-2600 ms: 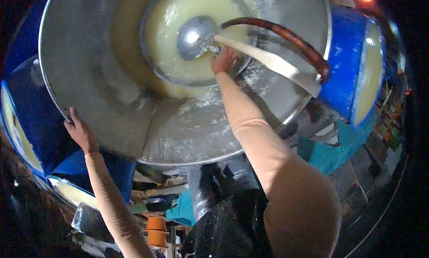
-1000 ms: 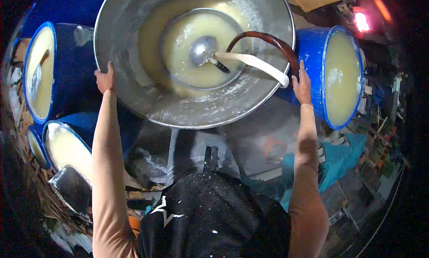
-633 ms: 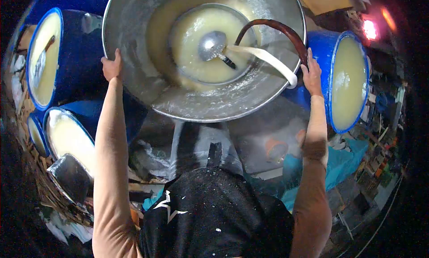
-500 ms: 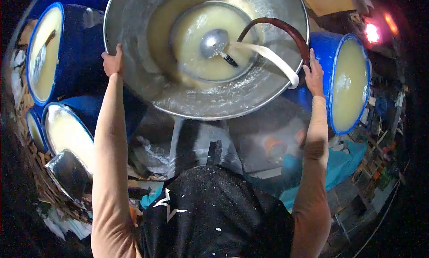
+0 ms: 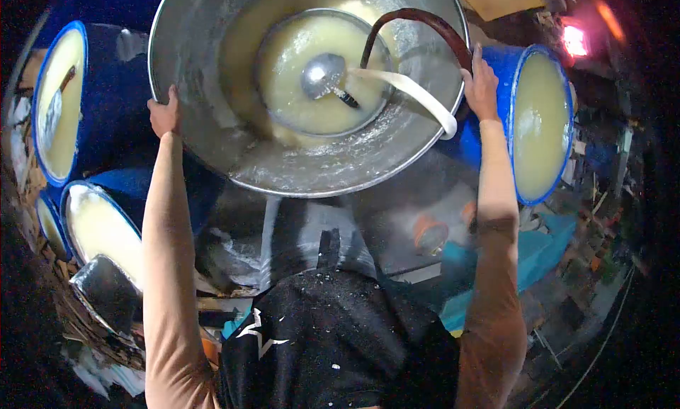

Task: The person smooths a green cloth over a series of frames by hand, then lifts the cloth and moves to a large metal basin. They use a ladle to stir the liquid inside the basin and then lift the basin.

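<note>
A wide metal basin [image 5: 312, 169] holds cloudy pale-yellow liquid [image 5: 294, 51]. My left hand [image 5: 165, 114] grips its left rim, thumb over the edge. On the right rim, my right hand [image 5: 483, 87] is closed, next to the end of a dark red-brown curved hose [image 5: 425, 16]. A round silver metal piece [image 5: 324, 76] with a short black part sits in the liquid. From it a white pipe [image 5: 411, 91] runs over the basin's lower right rim.
Blue barrels of similar liquid stand at the left [image 5: 113, 97], lower left [image 5: 138, 228] and right [image 5: 504, 118]. A dark metal container [image 5: 106, 292] is at the lower left. Teal sheeting [image 5: 542, 249], an orange pot [image 5: 430, 233] and scattered wood pieces lie below right.
The basin, both hands and the surroundings have shifted slightly left in view. The basin's lower rim sits a little lower and tilts more. Both hands keep their places on the rim.
</note>
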A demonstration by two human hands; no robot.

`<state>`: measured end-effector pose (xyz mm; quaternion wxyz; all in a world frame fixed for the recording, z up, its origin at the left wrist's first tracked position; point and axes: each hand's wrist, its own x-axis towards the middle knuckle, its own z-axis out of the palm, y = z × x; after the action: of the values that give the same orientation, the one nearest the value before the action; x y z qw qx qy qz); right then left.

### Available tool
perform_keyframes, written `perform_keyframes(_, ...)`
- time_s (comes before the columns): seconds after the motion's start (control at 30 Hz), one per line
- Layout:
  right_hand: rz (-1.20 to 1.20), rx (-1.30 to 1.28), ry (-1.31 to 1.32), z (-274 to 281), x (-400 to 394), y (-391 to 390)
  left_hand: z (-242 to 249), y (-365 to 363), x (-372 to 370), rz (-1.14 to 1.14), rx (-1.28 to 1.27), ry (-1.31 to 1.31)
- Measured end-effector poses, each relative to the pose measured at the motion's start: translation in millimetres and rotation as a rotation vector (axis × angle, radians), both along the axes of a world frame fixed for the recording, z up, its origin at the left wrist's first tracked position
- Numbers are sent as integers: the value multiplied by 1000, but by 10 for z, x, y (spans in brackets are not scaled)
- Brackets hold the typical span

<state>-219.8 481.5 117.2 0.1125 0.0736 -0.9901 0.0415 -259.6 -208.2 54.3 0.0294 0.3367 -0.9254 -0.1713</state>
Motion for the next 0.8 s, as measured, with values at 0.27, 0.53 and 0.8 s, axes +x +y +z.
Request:
perform_keyframes(0.27,-349,-512,46,-216,219,-151,-43,-56,-7,1,44,18)
perform_keyframes(0.53,-343,-811,43,-299,339,-4,39,19,8,5,56,23)
perform_keyframes(0.8,-129,-391,-10,10,1086,-707,-13,-12,3,3,17,39)
